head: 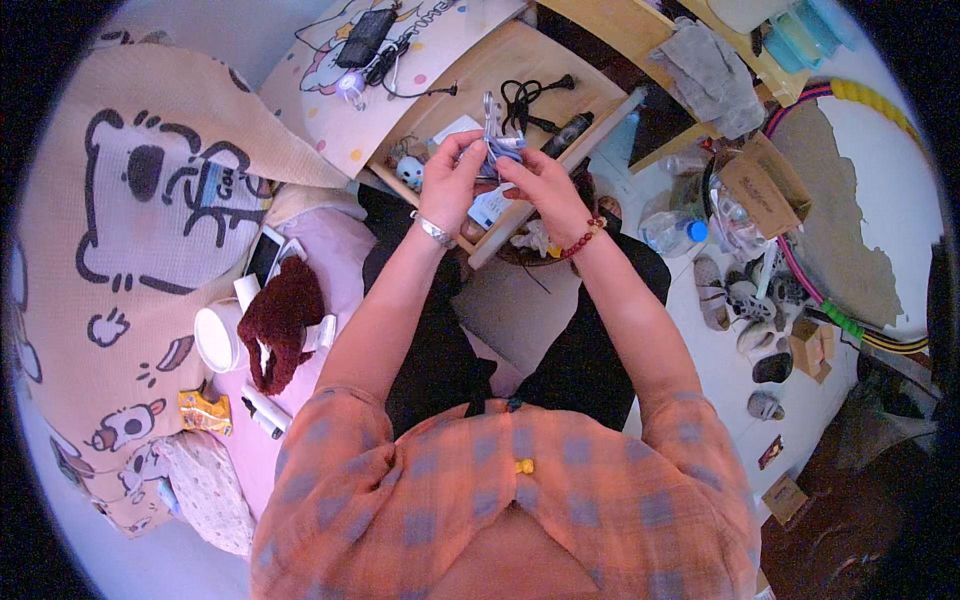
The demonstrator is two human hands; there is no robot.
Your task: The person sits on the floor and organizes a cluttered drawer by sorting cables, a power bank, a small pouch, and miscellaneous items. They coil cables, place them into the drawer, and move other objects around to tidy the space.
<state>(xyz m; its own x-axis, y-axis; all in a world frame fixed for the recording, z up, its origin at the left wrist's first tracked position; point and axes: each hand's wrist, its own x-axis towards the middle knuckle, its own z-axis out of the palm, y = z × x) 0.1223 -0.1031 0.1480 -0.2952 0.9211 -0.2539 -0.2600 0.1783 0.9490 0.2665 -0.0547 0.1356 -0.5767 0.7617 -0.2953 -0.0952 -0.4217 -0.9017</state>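
Note:
Between both hands, over an open wooden drawer, I hold a bundled white-and-bluish cable. My left hand pinches its left side, with the thumb on top. On its right side, my right hand grips with thumb and fingers. A loop of the cable sticks up beyond my fingertips. Inside the drawer lie a coiled black cable, a black cylindrical object, a blue-and-white round figure and a white card or packet with print. My hands hide part of the drawer's contents.
A patterned tabletop beyond the drawer carries a black power adapter. On the bed at left are a dark red fuzzy cloth and a white tub. Shoes, a plastic bottle and a cardboard box stand at right.

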